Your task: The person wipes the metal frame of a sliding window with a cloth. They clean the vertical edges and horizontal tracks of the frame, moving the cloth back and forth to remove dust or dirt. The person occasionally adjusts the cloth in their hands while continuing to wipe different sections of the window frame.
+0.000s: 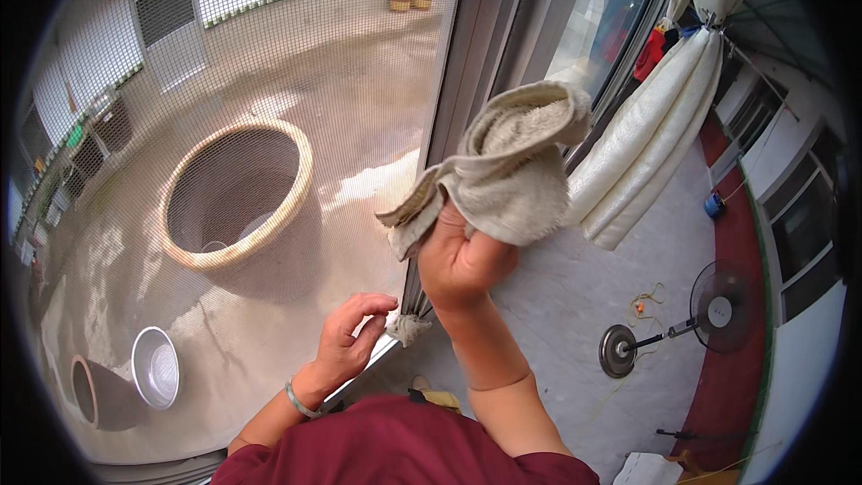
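A folded beige cloth (pixel 525 166) is bunched up in my right hand (pixel 462 256), whose fingers are wrapped round its lower part. The raised cloth overlaps the grey metal window frame (pixel 480 45) from this view. Lower and to the left, my left hand (pixel 352 337) holds nothing; its fingers are bent, with the thumb apart from them. It is close to the mesh screen (pixel 368 81), though I cannot tell whether it touches. Beside its fingertips, a small crumpled rag (pixel 410 330) sits at the foot of the frame.
Beyond the screen are a large round vat (pixel 238 260), a metal basin (pixel 156 368) and a tipped pot (pixel 112 395) in a courtyard. At right, a tied curtain (pixel 651 157) hangs by the window. A standing fan (pixel 718 310) with a trailing cord is farther right.
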`<state>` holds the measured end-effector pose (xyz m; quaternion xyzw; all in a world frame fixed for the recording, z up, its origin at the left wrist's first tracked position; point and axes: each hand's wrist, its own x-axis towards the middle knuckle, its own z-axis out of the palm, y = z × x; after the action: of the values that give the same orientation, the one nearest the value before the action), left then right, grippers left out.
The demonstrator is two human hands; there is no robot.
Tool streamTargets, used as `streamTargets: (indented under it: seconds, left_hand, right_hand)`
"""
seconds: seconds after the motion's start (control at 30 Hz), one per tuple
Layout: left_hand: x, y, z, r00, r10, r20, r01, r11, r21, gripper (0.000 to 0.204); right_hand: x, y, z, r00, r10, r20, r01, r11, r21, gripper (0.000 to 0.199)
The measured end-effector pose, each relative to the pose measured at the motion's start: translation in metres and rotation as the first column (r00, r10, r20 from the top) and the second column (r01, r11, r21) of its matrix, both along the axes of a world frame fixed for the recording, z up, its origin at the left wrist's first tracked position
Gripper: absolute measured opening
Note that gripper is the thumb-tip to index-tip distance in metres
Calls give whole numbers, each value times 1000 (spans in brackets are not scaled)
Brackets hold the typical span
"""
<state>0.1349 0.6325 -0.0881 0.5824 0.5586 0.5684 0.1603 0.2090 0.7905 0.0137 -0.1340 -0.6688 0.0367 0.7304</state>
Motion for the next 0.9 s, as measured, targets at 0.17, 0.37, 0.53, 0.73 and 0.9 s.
streamTargets:
  seconds: [0.17,0.37,0.53,0.73,0.9]
  left_hand:
    - [-7,-13,-9,998,3,56,-2,1000,-22,23]
    - [-18,-14,-17,996,28,79,-26,999,-25,21]
    - [-21,-2,11,999,-42,10,41,996,76,25]
    - [2,30,56,989,-113,-97,137,946,295,49]
    - [15,78,84,988,-80,-135,131,892,433,77]
  right_hand:
    - [-49,2,-2,986,-75,146,74,997,17,37]
    - [-35,6,-16,985,-28,170,30,999,-12,36]
    - [-4,-1,-2,963,253,-97,-270,920,-282,27]
    - [41,-23,0,887,224,-405,-217,974,64,32]
    - [66,-6,-18,888,272,-371,-350,923,-162,44]
